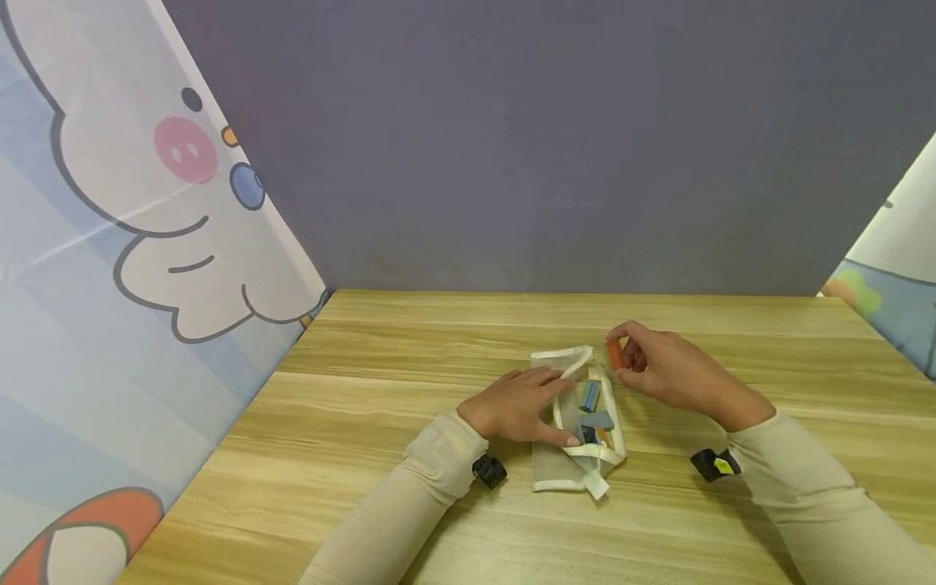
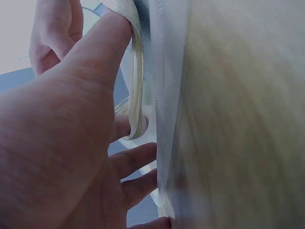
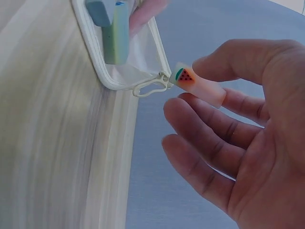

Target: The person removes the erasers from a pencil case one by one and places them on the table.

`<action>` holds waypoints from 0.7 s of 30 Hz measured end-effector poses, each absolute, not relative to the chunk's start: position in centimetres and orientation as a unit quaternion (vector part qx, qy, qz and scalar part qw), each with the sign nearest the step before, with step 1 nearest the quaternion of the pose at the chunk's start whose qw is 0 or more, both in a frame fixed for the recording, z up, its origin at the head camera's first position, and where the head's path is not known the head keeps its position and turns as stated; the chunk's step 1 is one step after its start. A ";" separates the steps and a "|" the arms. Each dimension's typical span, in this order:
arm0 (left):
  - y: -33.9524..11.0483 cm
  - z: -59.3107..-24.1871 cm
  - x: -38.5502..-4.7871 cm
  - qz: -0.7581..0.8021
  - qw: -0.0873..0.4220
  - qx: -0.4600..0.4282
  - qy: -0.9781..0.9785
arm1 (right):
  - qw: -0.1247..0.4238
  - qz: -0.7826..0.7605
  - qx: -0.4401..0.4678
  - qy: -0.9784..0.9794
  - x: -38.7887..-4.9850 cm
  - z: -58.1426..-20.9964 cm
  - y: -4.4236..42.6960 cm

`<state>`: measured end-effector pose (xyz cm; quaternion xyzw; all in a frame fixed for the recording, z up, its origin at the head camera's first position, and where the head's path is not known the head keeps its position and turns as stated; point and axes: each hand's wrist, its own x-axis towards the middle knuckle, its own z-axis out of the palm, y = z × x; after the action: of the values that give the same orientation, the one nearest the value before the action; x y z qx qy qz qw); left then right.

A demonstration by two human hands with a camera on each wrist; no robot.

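A white-edged mesh zip pouch [image 1: 616,414] lies on the table with its zipper side parted. My left hand [image 1: 521,404] holds the pouch's left side, thumb at the near end of the opening and fingers toward the far end. In the left wrist view the thumb [image 2: 97,47] reaches over the zipper edge. Just right of the pouch's far corner, my right hand [image 1: 669,366] pinches a small orange eraser-like block [image 1: 615,355] between thumb and fingers. The right wrist view shows a watermelon slice printed on it. Inside the pouch sit a blue-green block [image 3: 116,40] and a grey-blue piece [image 1: 597,420].
The wood-grain table [image 1: 351,455] extends around the pouch. A dark grey panel [image 1: 556,146] rises behind it, and a cartoon-printed cloth [image 1: 110,268] hangs at left. The zipper pull [image 3: 150,88] dangles at the pouch corner near the right hand.
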<state>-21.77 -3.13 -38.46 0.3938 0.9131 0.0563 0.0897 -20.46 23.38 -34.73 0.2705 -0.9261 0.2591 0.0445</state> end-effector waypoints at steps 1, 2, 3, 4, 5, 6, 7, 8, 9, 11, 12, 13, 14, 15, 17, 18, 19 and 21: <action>-3.1 -38.5 -21.8 0.057 0.090 0.394 0.913 | 0.046 0.258 0.270 -0.927 -20.4 -34.8 23.4; -3.1 -38.5 -21.8 0.057 0.090 0.394 0.913 | 0.046 0.260 0.269 -0.926 -20.4 -34.9 23.4; -3.1 -38.5 -21.8 0.058 0.091 0.394 0.913 | 0.047 0.261 0.269 -0.926 -20.4 -34.9 23.4; -3.2 -38.5 -21.8 0.059 0.093 0.393 0.913 | 0.048 0.262 0.268 -0.926 -20.3 -35.0 23.4; -3.2 -38.6 -21.8 0.060 0.094 0.392 0.913 | 0.049 0.264 0.269 -0.925 -20.3 -35.0 23.4; -3.2 -38.6 -21.8 0.060 0.097 0.391 0.913 | 0.049 0.265 0.271 -0.924 -20.2 -35.1 23.4; -3.2 -38.6 -21.8 0.061 0.099 0.390 0.913 | 0.048 0.267 0.272 -0.923 -20.2 -35.1 23.4; -3.2 -38.6 -21.8 0.060 0.100 0.389 0.914 | 0.048 0.268 0.273 -0.923 -20.2 -35.1 23.4; -3.2 -38.6 -21.8 0.059 0.101 0.389 0.914 | 0.050 0.267 0.276 -0.922 -20.1 -35.2 23.4; -3.1 -38.6 -21.8 0.057 0.105 0.388 0.914 | 0.050 0.265 0.276 -0.922 -20.0 -35.2 23.3; -3.1 -38.6 -21.8 0.056 0.105 0.388 0.914 | 0.050 0.265 0.276 -0.923 -20.0 -35.2 23.3; -3.1 -38.6 -21.8 0.056 0.105 0.388 0.914 | 0.049 0.265 0.275 -0.923 -19.9 -35.2 23.3; -3.1 -38.6 -21.8 0.055 0.105 0.388 0.914 | 0.049 0.265 0.275 -0.923 -19.9 -35.2 23.3; -3.1 -38.5 -21.8 0.055 0.105 0.388 0.914 | 0.049 0.266 0.275 -0.922 -19.9 -35.2 23.3; -3.1 -38.5 -21.8 0.054 0.104 0.387 0.915 | 0.052 0.266 0.276 -0.922 -19.8 -35.3 23.4; -3.1 -38.4 -21.7 0.054 0.103 0.386 0.915 | 0.055 0.266 0.277 -0.922 -19.8 -35.4 23.4; -3.1 -38.4 -21.7 0.053 0.103 0.386 0.915 | 0.057 0.266 0.278 -0.921 -19.8 -35.5 23.5; -3.1 -38.3 -21.7 0.052 0.102 0.387 0.915 | 0.060 0.265 0.278 -0.921 -19.7 -35.6 23.6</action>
<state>-21.68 -3.14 -38.34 0.3870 0.9149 0.0522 0.1025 -19.72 23.62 -35.58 0.2783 -0.9213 0.2647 0.0604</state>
